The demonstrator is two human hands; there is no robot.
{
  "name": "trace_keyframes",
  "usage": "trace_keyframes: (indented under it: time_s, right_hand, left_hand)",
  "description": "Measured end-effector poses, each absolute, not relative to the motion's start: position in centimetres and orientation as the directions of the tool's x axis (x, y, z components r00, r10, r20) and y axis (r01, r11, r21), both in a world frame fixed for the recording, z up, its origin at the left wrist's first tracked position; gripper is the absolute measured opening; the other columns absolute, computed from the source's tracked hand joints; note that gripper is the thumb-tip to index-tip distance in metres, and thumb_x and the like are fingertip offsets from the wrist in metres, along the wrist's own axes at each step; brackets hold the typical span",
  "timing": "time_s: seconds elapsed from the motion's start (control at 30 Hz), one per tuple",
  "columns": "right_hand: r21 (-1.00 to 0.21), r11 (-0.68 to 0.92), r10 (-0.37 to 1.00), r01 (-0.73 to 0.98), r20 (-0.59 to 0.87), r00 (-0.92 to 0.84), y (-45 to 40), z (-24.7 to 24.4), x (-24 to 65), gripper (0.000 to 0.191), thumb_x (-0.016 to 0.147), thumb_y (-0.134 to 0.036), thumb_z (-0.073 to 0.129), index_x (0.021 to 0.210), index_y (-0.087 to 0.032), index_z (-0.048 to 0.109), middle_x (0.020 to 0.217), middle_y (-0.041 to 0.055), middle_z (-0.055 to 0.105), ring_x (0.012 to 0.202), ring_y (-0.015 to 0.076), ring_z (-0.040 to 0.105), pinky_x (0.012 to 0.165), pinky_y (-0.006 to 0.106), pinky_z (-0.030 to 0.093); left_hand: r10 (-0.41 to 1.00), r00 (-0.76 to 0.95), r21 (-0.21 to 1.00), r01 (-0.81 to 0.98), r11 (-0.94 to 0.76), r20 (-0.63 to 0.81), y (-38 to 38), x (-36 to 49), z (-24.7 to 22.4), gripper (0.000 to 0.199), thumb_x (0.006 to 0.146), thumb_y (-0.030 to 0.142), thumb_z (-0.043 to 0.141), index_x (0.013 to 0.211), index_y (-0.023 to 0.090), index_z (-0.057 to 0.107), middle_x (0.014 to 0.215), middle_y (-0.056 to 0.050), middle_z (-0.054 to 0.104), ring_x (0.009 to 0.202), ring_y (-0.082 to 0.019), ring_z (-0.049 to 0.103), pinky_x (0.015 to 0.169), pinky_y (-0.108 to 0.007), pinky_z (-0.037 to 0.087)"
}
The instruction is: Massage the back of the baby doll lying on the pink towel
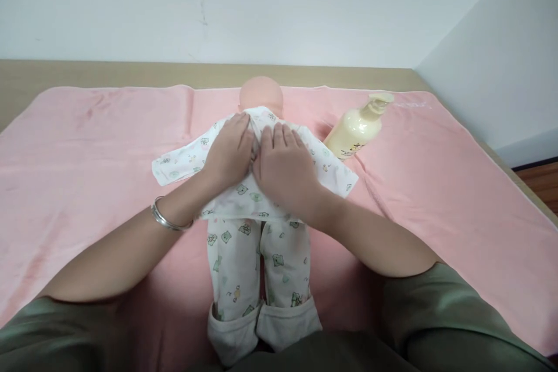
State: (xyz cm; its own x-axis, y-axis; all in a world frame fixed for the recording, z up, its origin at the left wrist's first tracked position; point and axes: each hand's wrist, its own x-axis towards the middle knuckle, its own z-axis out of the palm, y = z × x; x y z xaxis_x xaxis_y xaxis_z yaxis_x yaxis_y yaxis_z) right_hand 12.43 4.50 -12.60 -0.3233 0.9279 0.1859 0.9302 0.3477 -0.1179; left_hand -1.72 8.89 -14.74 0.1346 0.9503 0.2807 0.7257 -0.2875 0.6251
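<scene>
A baby doll, its bald head (261, 95) at the far side, lies on a pink mat (87, 186). It wears a white printed top (255, 200) and matching trousers (285, 261) with footed ends. My left hand (231, 148) rests flat on the upper part of the top, left of centre. Beside it my right hand (288, 165) lies flat on the right half of the top, fingers toward the doll's head. The thumbs nearly meet over the middle. Neither hand is seen gripping anything. A silver bangle circles my left wrist.
A cream pump bottle (357, 128) leans at a tilt right of the doll, near its right-hand sleeve. The mat covers a wooden table (209, 74). Behind stands a pale wall (305, 6), with another wall surface at the right.
</scene>
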Motion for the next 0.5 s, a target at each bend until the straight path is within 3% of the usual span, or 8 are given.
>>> trace_keyframes:
  time_s: [0.13,0.3,0.4,0.5]
  right_hand:
    - [-0.15,0.388,0.916,0.909,0.171,-0.363,4.9,-12.2,12.6,0.06,0.106,-0.03,0.035,0.154,0.005,0.044,0.161,0.0287,0.044,0.155,0.0393,0.041,0.131,0.052,0.033]
    - [-0.258,0.233,0.969,0.938,0.146,-0.201,8.7,-12.6,13.9,0.056,0.106,-0.038,0.037,0.138,0.005,0.056,0.141,0.0275,0.061,0.139,0.0384,0.053,0.122,0.05,0.043]
    - [-0.237,0.253,0.961,0.938,0.172,-0.216,9.3,-13.0,14.0,0.055,0.107,-0.038,0.036,0.136,0.004,0.058,0.141,0.0265,0.061,0.138,0.0381,0.054,0.122,0.05,0.041]
    - [-0.187,0.278,0.953,0.942,0.178,-0.245,8.2,-12.9,13.7,0.056,0.108,-0.035,0.033,0.141,0.005,0.055,0.146,0.0268,0.059,0.141,0.0384,0.053,0.124,0.051,0.039]
  left_hand:
    - [0.955,0.097,0.576,0.778,-0.249,0.281,9.8,-1.9,-14.9,0.043,0.098,0.026,0.033,0.124,0.013,0.065,0.136,-0.019,0.068,0.132,-0.034,0.061,0.121,-0.054,0.046]
    - [0.899,0.217,0.429,0.819,-0.38,0.381,6.7,-0.6,-15.3,0.055,0.103,0.031,0.031,0.142,0.003,0.055,0.154,-0.023,0.056,0.151,-0.037,0.046,0.131,-0.058,0.033]
    - [0.886,0.286,0.346,0.841,-0.415,0.366,5.6,-0.3,-14.8,0.058,0.102,0.026,0.028,0.146,-0.005,0.051,0.158,-0.026,0.051,0.154,-0.036,0.042,0.133,-0.055,0.032]
    - [0.91,0.296,0.357,0.849,-0.389,0.289,6.3,-0.7,-14.0,0.056,0.102,0.026,0.029,0.143,-0.003,0.054,0.158,-0.025,0.052,0.153,-0.034,0.044,0.131,-0.052,0.034]
